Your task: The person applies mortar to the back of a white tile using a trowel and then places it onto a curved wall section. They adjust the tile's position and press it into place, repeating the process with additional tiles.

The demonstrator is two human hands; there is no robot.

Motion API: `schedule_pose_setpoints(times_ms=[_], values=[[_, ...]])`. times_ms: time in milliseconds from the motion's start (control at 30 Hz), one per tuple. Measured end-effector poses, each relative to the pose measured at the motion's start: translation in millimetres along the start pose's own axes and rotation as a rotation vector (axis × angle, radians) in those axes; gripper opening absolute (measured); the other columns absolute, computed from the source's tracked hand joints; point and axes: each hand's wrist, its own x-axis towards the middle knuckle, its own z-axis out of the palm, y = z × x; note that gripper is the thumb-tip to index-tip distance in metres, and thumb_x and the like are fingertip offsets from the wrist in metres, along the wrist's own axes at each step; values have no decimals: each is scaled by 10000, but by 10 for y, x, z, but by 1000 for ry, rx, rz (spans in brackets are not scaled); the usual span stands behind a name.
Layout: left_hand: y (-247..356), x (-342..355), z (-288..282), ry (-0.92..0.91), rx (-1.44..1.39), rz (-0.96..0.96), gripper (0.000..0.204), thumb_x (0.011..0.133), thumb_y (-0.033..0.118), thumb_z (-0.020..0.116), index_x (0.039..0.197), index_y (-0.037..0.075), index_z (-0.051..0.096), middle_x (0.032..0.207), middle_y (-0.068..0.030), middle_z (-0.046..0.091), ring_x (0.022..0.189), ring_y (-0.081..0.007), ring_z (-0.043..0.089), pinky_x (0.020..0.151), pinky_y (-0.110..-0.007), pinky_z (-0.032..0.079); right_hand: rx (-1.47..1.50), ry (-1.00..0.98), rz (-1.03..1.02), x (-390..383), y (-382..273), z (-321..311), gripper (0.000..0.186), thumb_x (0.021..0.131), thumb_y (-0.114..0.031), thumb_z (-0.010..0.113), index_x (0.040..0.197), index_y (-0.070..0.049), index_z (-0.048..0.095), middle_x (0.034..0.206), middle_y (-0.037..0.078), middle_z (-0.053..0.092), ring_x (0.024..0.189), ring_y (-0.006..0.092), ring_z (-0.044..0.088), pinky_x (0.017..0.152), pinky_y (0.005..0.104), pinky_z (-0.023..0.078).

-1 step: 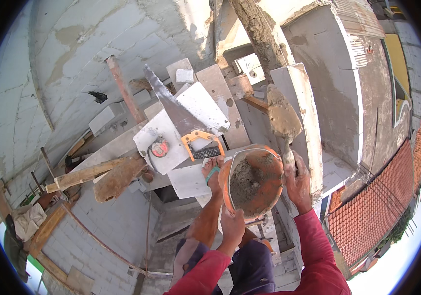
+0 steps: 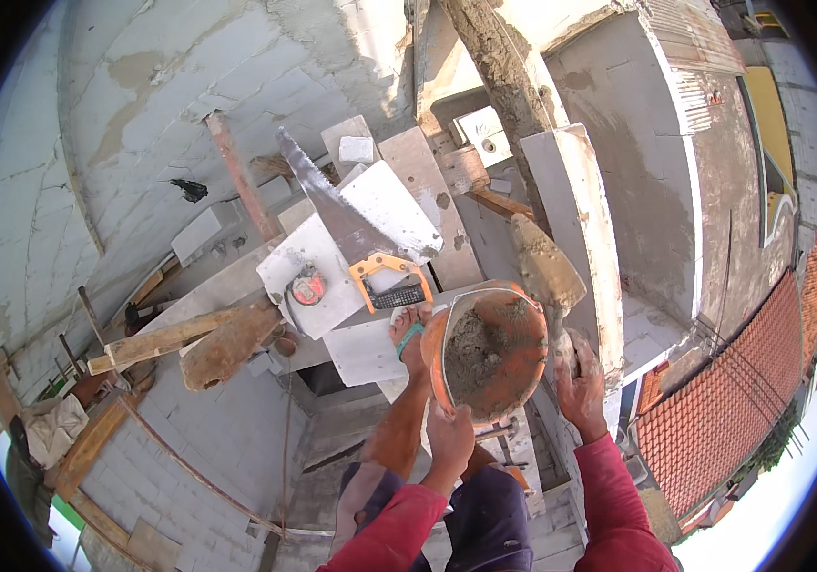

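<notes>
My left hand (image 2: 451, 434) is closed on the near rim of an orange bucket (image 2: 438, 367). Grey wet mortar (image 2: 480, 348) lies inside it, and a wire handle arcs over the bucket's left side. To the right of the bucket, my right hand (image 2: 580, 386) grips a trowel (image 2: 547, 267) by its handle. Mortar coats the trowel's blade, which points away from me beside the upright face of a pale block wall (image 2: 592, 224). Beyond the bucket, a handsaw (image 2: 391, 276) with an orange and black handle rests across white blocks, next to a red tape measure (image 2: 307, 285).
Wooden planks (image 2: 175, 340) jut out at the left. A mortar-topped wall (image 2: 504, 71) runs away from me at the upper middle. My sandalled foot (image 2: 410, 329) stands on a board by the bucket, with a drop below. Tiled roofs (image 2: 723, 400) lie beyond the right side.
The trowel has come nearer to me and its blade has tilted, with my right hand moving slightly down. My left hand and the bucket have hardly moved.
</notes>
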Motion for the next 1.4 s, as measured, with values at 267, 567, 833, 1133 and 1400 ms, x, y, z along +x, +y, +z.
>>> schedule_pose_setpoints(times_ms=[267,567,833,1133,1400], values=[[313,-313,162,-49,356,145,724,834,25,540,1552,50,444,820,-186,665,707,-286,667,705,-372,527,-487,-300,214,-1180,466,25,486,984,-386,619,1383,-107,632,1138,259,714,937,444,717,853,511,581],[126,-182,87,-118,369,341,798,839,7,562,1605,38,342,997,-233,663,729,-280,652,693,-367,528,41,-602,477,-1041,389,66,475,949,-319,752,1315,-25,686,888,112,735,674,181,673,636,339,556],[-506,169,105,-144,-340,-184,673,864,-54,555,1507,-68,358,1293,-124,606,1048,-184,613,921,-317,479,491,-480,594,-717,281,-450,434,1023,-270,685,1376,-20,649,937,28,676,650,65,574,533,254,478],[-202,137,161,-32,-208,-24,466,884,-42,552,1344,-80,486,1275,-169,618,1200,-243,603,1043,-359,453,1007,-131,447,1760,-251,730,462,1061,-434,594,1313,-48,615,851,9,591,605,81,516,496,250,430],[139,177,77,-73,68,-136,515,891,-5,595,1396,-43,500,1273,-181,651,1199,-266,623,1032,-362,446,397,498,197,3791,228,1324,549,943,-367,692,1379,-44,605,883,141,694,759,266,674,701,406,553]])
